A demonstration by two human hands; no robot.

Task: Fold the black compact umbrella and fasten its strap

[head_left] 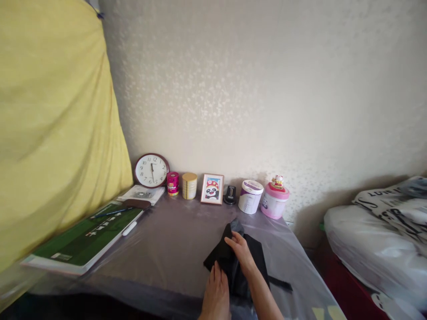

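Right hand (243, 254): fingers partly curled over a raised fold of a black, soft-looking fabric article (256, 255); whether firmly pinched, cannot tell. Left hand (216, 286): unclenched, fingers straight and together, resting on the article's left part. Article lies on a table covered in greyish, glossy plastic sheeting (173, 242). Behind it: purple-and-white cylindrical tub (249, 200), beside pink-and-white cylindrical tub (273, 204).
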